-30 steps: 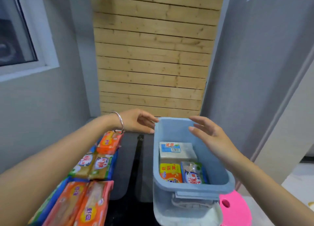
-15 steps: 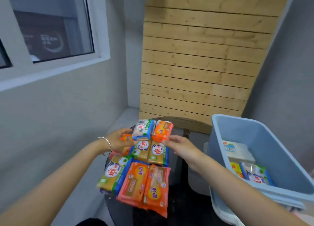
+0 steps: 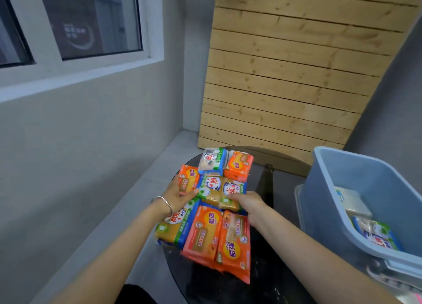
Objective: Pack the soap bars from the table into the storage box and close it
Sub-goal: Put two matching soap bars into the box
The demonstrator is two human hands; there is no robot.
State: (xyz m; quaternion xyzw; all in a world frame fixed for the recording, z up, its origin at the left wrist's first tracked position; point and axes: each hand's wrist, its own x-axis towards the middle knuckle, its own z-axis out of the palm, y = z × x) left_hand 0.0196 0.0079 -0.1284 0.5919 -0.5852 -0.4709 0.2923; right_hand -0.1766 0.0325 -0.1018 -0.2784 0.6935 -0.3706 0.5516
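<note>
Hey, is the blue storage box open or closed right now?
Open. The blue storage box has no lid on its rim, and wrapped soap bars show lying inside it.

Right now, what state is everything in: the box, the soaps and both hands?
storage box, open, no lid on, holds a few packed soaps.
soap packs on the table, wrapped, lying flat side by side.
left hand, grips the small orange pack.
right hand, pinches the blue-and-green pack.
</note>
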